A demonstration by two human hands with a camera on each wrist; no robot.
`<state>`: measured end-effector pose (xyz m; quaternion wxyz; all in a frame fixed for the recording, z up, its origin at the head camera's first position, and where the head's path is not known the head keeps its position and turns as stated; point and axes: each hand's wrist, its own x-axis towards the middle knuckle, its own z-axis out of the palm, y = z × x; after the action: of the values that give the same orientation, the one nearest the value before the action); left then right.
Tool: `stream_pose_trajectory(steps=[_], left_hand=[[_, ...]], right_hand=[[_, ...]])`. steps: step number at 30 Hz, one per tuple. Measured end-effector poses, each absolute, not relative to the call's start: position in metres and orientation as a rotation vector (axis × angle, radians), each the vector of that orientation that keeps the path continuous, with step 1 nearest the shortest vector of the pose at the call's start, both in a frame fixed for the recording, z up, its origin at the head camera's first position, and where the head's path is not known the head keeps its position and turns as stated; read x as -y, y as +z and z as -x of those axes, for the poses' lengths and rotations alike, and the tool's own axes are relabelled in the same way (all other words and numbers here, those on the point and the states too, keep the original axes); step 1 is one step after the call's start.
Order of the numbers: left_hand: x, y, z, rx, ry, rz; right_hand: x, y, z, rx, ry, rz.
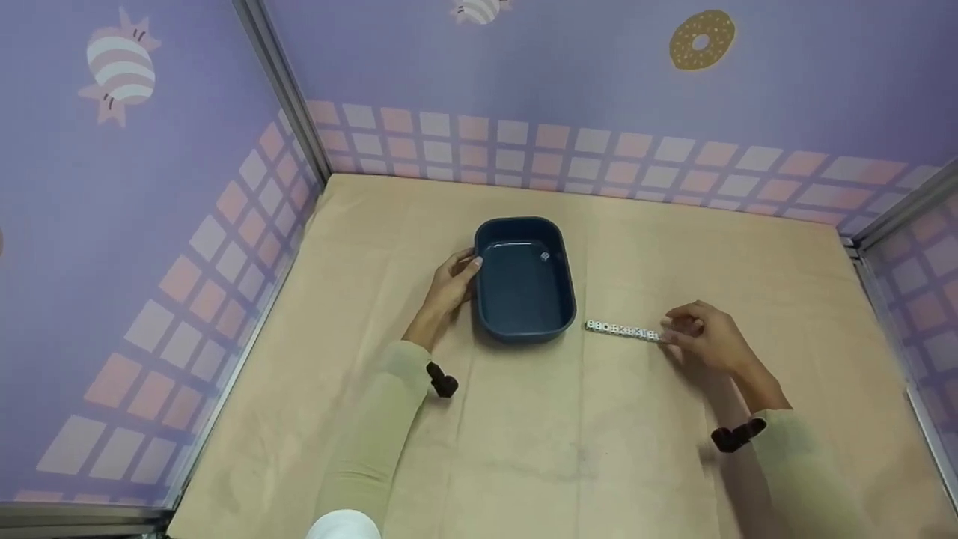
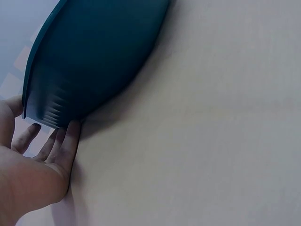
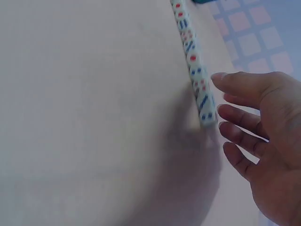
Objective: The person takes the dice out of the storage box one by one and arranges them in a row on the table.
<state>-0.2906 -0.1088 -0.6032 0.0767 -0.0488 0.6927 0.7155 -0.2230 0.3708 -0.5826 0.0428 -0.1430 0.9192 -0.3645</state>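
Observation:
A dark blue rectangular plastic box [image 1: 524, 299] stands on the cloth, and one white die [image 1: 545, 256] lies inside it toward the far right. My left hand [image 1: 450, 284] grips the box's left side, thumb at the rim and fingers against the outer wall, as the left wrist view also shows. Right of the box, several white dice form a straight row [image 1: 621, 330], their red and blue pips seen in the right wrist view. At the row's right end hovers my right hand [image 1: 703, 333], fingers loosely bent around nothing, with its thumb and fingertips close beside the last dice.
A beige cloth [image 1: 516, 434] covers the table. Purple panels with printed sweets and checks [image 1: 524, 75] rise at the back and both sides, joined by metal posts [image 1: 284, 82]. Dark wrist cameras [image 1: 441, 380] sit on both sleeves.

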Motion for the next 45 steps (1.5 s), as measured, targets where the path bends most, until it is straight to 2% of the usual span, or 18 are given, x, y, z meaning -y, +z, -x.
stream_pose_trajectory(steps=[8, 20, 31, 45], left_hand=[[0.109, -0.603, 0.29, -2.044, 2.169, 0.167], [0.107, -0.601, 0.29, -2.12, 2.118, 0.183], [0.109, -0.603, 0.29, -2.159, 2.11, 0.146], [0.11, -0.602, 0.291, -2.175, 2.108, 0.096]], right_hand=[[-0.299, -0.559, 0.262, -2.87, -1.176, 0.688], [-0.199, -0.523, 0.313, -2.868, -0.979, 1.018], [-0.165, -0.537, 0.344, -2.883, -0.688, 0.983], [-0.148, -0.548, 0.357, -2.911, -0.243, 0.996]])
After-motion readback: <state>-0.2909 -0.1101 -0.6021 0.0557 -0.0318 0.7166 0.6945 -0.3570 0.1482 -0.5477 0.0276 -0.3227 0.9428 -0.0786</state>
